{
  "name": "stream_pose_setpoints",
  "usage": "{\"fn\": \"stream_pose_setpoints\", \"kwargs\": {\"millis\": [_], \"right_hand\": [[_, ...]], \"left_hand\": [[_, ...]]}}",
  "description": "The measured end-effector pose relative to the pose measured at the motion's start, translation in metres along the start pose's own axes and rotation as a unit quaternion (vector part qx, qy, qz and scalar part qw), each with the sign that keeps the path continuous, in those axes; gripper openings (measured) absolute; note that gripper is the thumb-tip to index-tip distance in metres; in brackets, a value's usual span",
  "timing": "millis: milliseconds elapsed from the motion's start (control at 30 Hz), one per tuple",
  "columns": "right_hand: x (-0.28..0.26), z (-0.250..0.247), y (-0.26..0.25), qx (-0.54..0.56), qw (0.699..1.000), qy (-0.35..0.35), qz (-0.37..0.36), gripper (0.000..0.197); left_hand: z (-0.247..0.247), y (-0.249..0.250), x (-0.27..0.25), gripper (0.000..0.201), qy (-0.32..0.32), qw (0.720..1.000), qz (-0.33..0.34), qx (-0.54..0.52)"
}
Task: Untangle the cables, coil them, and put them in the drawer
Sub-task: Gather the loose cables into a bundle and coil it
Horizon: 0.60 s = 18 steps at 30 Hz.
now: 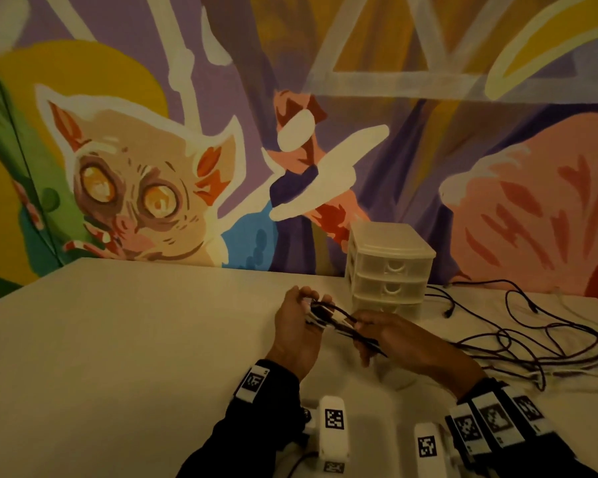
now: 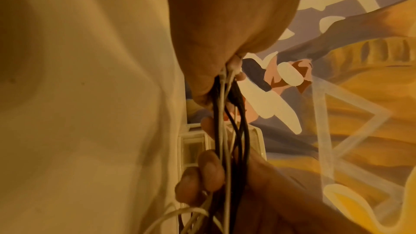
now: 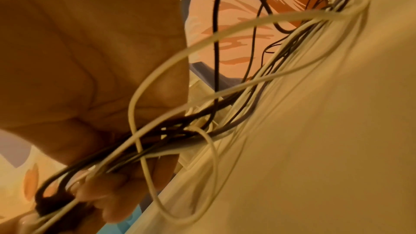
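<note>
A bundle of black and white cables runs between both hands above the table. My left hand grips the plug ends of the bundle, fingers curled round them. My right hand is closed on the same strands a little to the right, with the cables passing under its curled fingers. From there the black and white strands trail off in loose tangled loops over the table at the right. The white three-drawer plastic unit stands just behind my hands, all drawers closed.
The table is covered in a pale cloth, bare on its left half. A painted mural wall rises right behind it. Black cable ends lie beside the drawer unit on the right. White tagged devices sit near the front edge.
</note>
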State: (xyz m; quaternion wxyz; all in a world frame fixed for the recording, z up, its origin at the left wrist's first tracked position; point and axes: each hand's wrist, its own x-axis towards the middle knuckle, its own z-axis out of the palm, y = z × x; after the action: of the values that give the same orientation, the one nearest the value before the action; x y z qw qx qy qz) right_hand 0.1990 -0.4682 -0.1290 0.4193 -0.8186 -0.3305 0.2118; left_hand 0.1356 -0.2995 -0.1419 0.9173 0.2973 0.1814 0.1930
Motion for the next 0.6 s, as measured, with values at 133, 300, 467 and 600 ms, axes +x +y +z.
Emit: {"fn": "stream_pose_setpoints", "kwargs": {"millis": [133, 300, 467, 600], "right_hand": [[0.002, 0.005, -0.009, -0.048, 0.999, -0.004, -0.005, 0.043], [0.006, 0.005, -0.019, -0.109, 0.993, -0.031, -0.037, 0.035], [0.009, 0.006, -0.026, -0.141, 0.989, -0.012, -0.028, 0.059], [0.017, 0.006, -0.023, -0.105, 0.994, -0.027, -0.029, 0.051]], "left_hand": [[-0.001, 0.000, 0.005, 0.041, 0.026, 1.000, -0.012, 0.001], [-0.001, 0.000, 0.004, 0.029, 0.007, 1.000, -0.030, -0.002], [-0.002, -0.001, 0.007, 0.017, -0.033, 0.998, -0.045, 0.041], [-0.005, 0.001, 0.010, 0.016, -0.027, 0.999, -0.038, 0.029]]}}
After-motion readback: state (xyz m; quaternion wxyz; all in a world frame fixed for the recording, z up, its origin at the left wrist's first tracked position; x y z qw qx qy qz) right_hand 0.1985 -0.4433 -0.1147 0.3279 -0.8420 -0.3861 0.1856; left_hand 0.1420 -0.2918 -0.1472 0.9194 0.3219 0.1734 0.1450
